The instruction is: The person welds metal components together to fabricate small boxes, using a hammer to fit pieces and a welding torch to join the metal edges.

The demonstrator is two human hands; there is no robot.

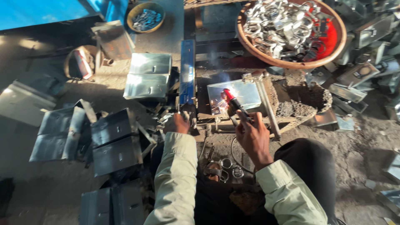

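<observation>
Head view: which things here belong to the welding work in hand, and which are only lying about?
In the work:
- right hand holding the red-tipped welding torch
- shiny rectangular sheet-metal box, sparks at the torch tip
- left hand beside the upright blue metal bar

Lying about:
- round basket of shiny metal rings
- small bowl of dark metal bits
- grey folded metal boxes

2 hands (177,123), 1 welding torch (234,102), 2 bowls (291,62), 1 metal sheet (235,95).
</observation>
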